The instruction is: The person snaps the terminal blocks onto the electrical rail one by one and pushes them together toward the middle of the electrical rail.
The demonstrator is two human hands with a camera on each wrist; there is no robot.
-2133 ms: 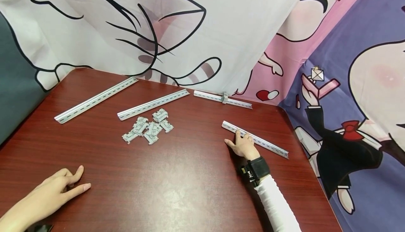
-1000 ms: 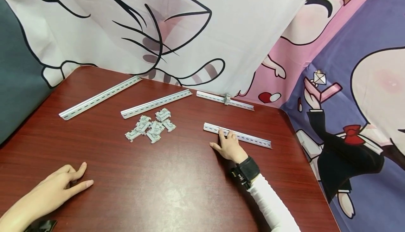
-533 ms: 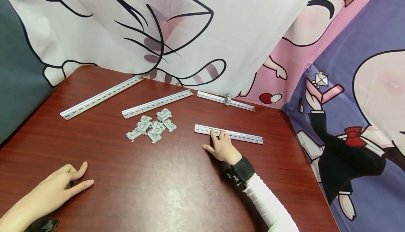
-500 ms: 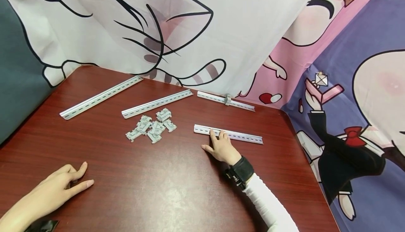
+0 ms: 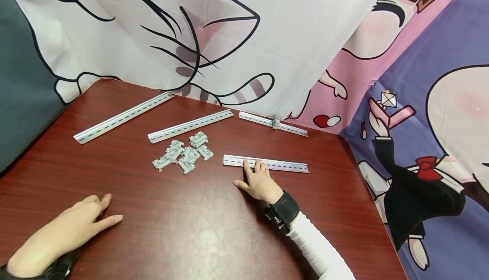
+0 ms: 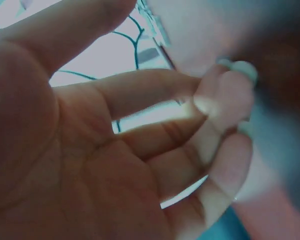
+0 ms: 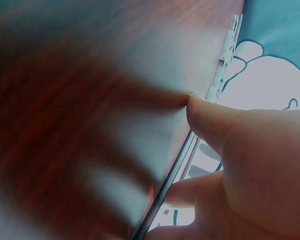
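My right hand (image 5: 263, 184) rests on a slotted metal DIN rail (image 5: 282, 165) lying right of the table's middle. Its fingertips touch the rail's top while the thumb (image 7: 210, 120) is spread to the side on the table. In the head view my left hand (image 5: 72, 225) is at the lower left with nothing in it; the left wrist view shows its bare palm (image 6: 105, 165) and loosely bent fingers. Left of the rail lies a cluster of several grey terminal blocks (image 5: 187, 155). One more terminal block (image 5: 276, 121) sits on the back DIN rail (image 5: 252, 118).
Two further DIN rails lie slanted on the reddish-brown table (image 5: 168, 212): a long rail (image 5: 122, 118) at the far left and a shorter rail (image 5: 191, 126) behind the blocks. A printed cloth (image 5: 229, 38) hangs along the table's back edge.
My right hand has slid the DIN rail leftward across the table, and it lies nearer to level in the view. My left hand has shifted slightly right. The blocks stay put.
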